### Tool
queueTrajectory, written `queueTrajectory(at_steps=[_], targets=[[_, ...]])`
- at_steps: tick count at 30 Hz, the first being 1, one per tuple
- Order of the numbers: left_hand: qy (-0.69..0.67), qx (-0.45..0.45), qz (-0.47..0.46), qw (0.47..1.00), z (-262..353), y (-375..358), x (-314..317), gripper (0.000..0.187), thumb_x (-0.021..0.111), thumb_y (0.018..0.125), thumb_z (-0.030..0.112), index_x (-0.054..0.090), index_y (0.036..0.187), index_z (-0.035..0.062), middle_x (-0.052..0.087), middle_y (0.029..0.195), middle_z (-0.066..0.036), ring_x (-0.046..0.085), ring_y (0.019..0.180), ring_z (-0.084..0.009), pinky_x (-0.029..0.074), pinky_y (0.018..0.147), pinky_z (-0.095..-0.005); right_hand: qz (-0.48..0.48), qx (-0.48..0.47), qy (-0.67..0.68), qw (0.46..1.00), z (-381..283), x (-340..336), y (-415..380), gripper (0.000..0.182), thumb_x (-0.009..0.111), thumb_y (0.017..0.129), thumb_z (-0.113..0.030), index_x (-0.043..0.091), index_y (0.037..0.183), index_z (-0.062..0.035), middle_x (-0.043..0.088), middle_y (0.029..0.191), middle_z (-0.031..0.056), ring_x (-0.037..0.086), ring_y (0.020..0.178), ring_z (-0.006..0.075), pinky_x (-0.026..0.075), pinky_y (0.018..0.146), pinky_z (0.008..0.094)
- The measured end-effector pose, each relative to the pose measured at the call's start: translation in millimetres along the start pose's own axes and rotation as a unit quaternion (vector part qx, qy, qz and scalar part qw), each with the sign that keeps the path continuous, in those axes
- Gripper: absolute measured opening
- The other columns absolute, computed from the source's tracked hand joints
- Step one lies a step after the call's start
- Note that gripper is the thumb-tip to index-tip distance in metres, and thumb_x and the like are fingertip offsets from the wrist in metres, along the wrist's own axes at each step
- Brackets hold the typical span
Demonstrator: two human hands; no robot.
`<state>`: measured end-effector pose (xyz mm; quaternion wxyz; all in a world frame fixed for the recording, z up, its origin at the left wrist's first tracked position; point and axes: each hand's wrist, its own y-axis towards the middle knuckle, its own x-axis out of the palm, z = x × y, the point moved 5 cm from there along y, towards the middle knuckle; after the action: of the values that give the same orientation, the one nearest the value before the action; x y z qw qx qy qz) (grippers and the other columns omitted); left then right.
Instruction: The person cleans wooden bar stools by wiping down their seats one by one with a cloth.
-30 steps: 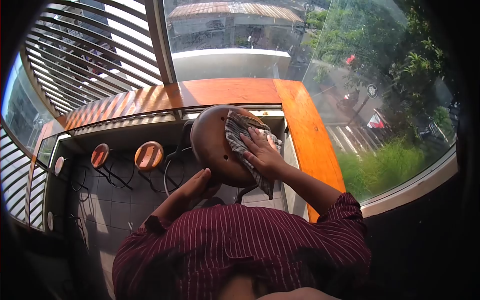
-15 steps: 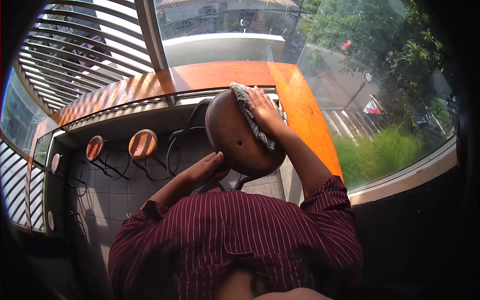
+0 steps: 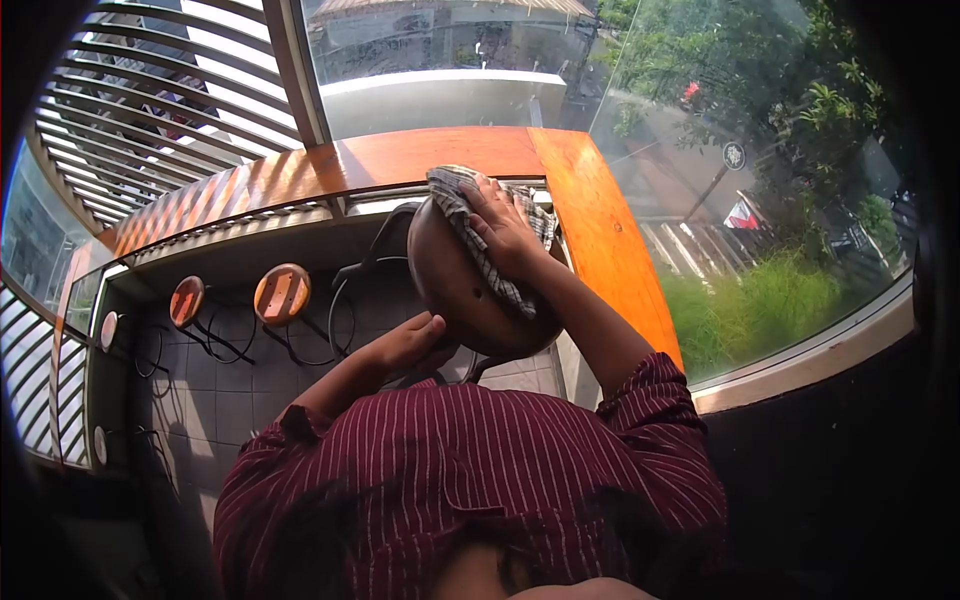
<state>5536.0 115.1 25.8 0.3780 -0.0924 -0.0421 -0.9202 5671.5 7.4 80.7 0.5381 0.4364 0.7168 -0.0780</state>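
Note:
In front of me is a stool with a round dark-brown wooden seat (image 3: 450, 285), which has a small hole, and dark metal legs. It looks tilted. My right hand (image 3: 503, 228) presses a checked black-and-white cloth (image 3: 470, 225) against the upper part of the seat, fingers spread over the fabric. My left hand (image 3: 412, 343) grips the seat's lower left rim. Its thumb shows at the edge, while the other fingers are partly hidden underneath.
A long orange-brown wooden counter (image 3: 420, 155) runs along the windows and turns a corner on the right (image 3: 610, 240). Stools with wooden seats (image 3: 283, 294) (image 3: 187, 301) stand to the left on the grey tiled floor (image 3: 228, 405). A large glass pane (image 3: 740, 270) borders the right side.
My right hand and the cloth have slid left across the seat, covering more of its upper left part. My left hand keeps its place at the rim.

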Motion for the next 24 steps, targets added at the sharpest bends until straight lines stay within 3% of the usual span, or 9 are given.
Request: queueTrajectory(at_steps=[4,8,11,13,14,15,16,20,24], targets=[[-0.032,-0.018,0.060,0.998,-1,0,-6,0.056,0.031,0.080,0.061,0.042,0.070,0.0066,0.037,0.053,0.002,0.034,0.041,-0.0072,0.026,0.038,-0.0197,-0.013,0.112,0.005,0.994,69,8,-20,0.050,0.026,0.089,-0.037,0.020,0.133,-0.0144,0.012,0.138,0.0186,0.011,0.128,0.0329,0.008,0.103,0.0405],[-0.009,-0.013,0.094,0.995,1,-2,-13,0.069,0.029,0.073,0.070,0.047,0.072,0.0037,0.039,0.047,0.001,0.034,0.036,-0.0069,0.024,0.033,-0.0204,-0.070,0.141,-0.016,0.987,30,4,-76,0.050,0.023,0.089,-0.038,0.021,0.133,-0.0136,0.012,0.137,0.0197,0.009,0.127,0.0361,0.008,0.102,0.0433],[-0.021,-0.027,0.072,0.997,-1,2,-13,0.067,0.028,0.075,0.068,0.048,0.074,0.0042,0.039,0.047,0.001,0.035,0.036,-0.0071,0.025,0.034,-0.0204,-0.116,0.094,-0.020,0.989,-30,-3,-83,0.050,0.021,0.089,-0.038,0.021,0.133,-0.0140,0.012,0.138,0.0184,0.007,0.128,0.0345,0.004,0.101,0.0459],[-0.019,-0.058,0.107,0.992,0,8,-6,0.065,0.027,0.077,0.066,0.048,0.074,0.0047,0.039,0.048,0.001,0.035,0.037,-0.0071,0.025,0.035,-0.0201,-0.070,-0.061,0.043,0.995,-63,-3,-71,0.049,0.021,0.089,-0.039,0.024,0.132,-0.0154,0.013,0.138,0.0153,0.006,0.129,0.0312,0.001,0.101,0.0480],[-0.011,-0.084,0.141,0.986,0,10,-8,0.063,0.027,0.078,0.065,0.048,0.074,0.0051,0.040,0.049,0.001,0.036,0.038,-0.0072,0.026,0.036,-0.0198,-0.074,-0.060,0.045,0.994,-64,-3,-60,0.049,0.021,0.089,-0.039,0.024,0.132,-0.0154,0.013,0.138,0.0153,0.006,0.129,0.0312,0.001,0.101,0.0480],[-0.016,-0.042,0.030,0.999,-9,11,-11,0.058,0.028,0.081,0.060,0.048,0.079,0.0056,0.042,0.053,0.001,0.037,0.042,-0.0070,0.026,0.037,-0.0196,-0.084,-0.107,0.067,0.989,-66,-5,-44,0.048,0.022,0.089,-0.038,0.025,0.132,-0.0162,0.013,0.139,0.0138,0.007,0.129,0.0301,0.001,0.101,0.0481],[-0.018,-0.040,0.032,0.998,-7,10,-6,0.058,0.028,0.081,0.060,0.048,0.079,0.0056,0.042,0.053,0.001,0.037,0.042,-0.0070,0.026,0.037,-0.0196,-0.092,-0.155,0.087,0.980,-65,-9,-29,0.046,0.022,0.090,-0.037,0.027,0.131,-0.0171,0.014,0.139,0.0124,0.008,0.129,0.0289,0.001,0.101,0.0483],[-0.014,-0.055,0.082,0.995,-2,5,-3,0.053,0.032,0.082,0.057,0.045,0.084,0.0060,0.041,0.057,0.001,0.035,0.043,-0.0066,0.025,0.037,-0.0200,0.021,-0.019,-0.038,0.999,8,-15,20,0.042,0.025,0.090,-0.034,0.030,0.129,-0.0190,0.020,0.137,0.0125,0.019,0.126,0.0270,0.010,0.102,0.0432],[-0.043,-0.070,0.109,0.991,-4,4,-9,0.051,0.034,0.083,0.055,0.045,0.086,0.0055,0.039,0.057,0.002,0.033,0.043,-0.0063,0.025,0.038,-0.0199,0.016,0.112,0.001,0.994,68,-8,-3,0.045,0.026,0.089,-0.033,0.024,0.131,-0.0165,0.025,0.134,0.0150,0.024,0.123,0.0307,0.021,0.099,0.0379]])
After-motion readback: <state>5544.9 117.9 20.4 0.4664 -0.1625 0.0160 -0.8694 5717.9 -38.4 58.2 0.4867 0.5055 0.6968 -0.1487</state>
